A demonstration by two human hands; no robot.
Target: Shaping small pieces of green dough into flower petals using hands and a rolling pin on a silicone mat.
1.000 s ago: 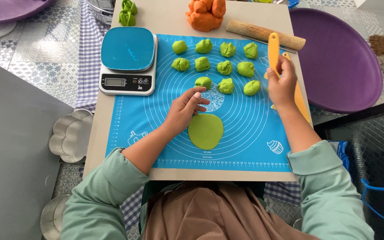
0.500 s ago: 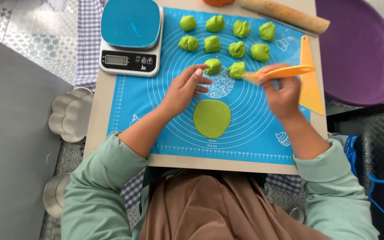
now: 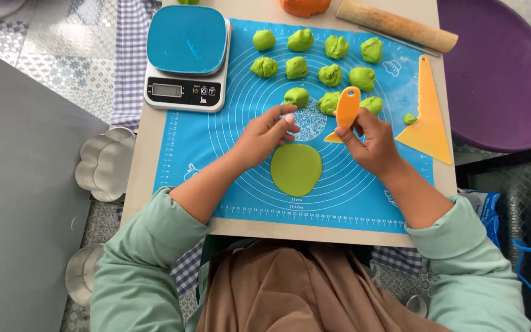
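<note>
A flat green dough disc [image 3: 296, 168] lies on the blue silicone baking mat [image 3: 216, 160]. My left hand [image 3: 264, 136] rests on the mat at the disc's upper left edge, fingers loosely curled, holding nothing. My right hand [image 3: 369, 140] grips a small orange plastic scraper [image 3: 345, 112], held upright just right of and above the disc. Several green dough balls [image 3: 330, 75] sit in rows on the far part of the mat.
A blue digital kitchen scale [image 3: 185, 56] stands at the mat's far left. A wooden rolling pin [image 3: 396, 26] and orange dough [image 3: 304, 6] lie at the back. A larger orange scraper [image 3: 428, 117] lies right, beside a purple tray [image 3: 499, 67]. Flower-shaped metal moulds [image 3: 102, 165] sit left.
My right hand has brought the small orange scraper down from the mat's right side to just beside the dough disc and turned it upright. My left hand stayed by the disc.
</note>
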